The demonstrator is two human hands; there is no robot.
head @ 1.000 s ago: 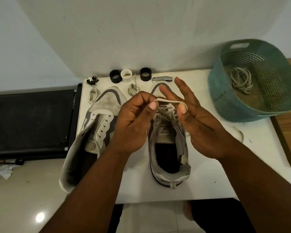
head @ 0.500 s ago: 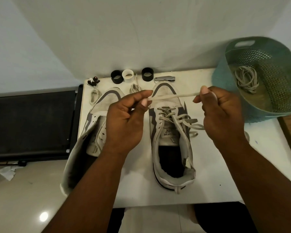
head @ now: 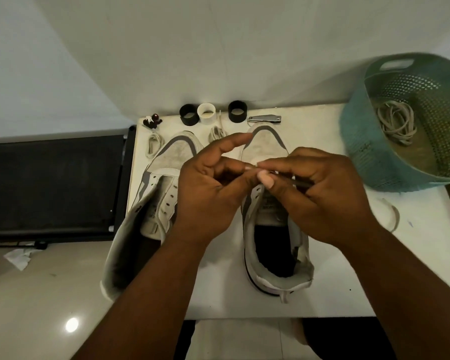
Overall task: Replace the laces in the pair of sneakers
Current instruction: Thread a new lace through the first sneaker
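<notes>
Both forearms reach in from the bottom edge and meet over the right sneaker (head: 268,152), which stands on the white table (head: 348,294) with its toe toward the wall and its heel near the table's front edge. The left hand (head: 208,193) is held palm toward the right, its index finger stretched out over the toe cap while the other fingers curl in toward the thumb. The right hand (head: 320,196) faces it, fingers curled, thumb tip pressed against the left hand's fingertips. Between those tips a small pale bit of lace (head: 255,166) seems pinched, though it is too blurred and hidden to say which hand truly grips it. The left sneaker (head: 161,188) lies just beside the left wrist with bare eyelets, its heel hanging past the table's front edge. A loose lace (head: 392,214) lies on the table right of the right hand, and a teal basket (head: 359,141) holding a tangle of laces (head: 398,120) sits at the right rear corner, tilted. Two coiled laces (head: 153,144), three small rings (head: 205,114) and a nail clipper (head: 264,119) line the back edge, well apart from the hands.
</notes>
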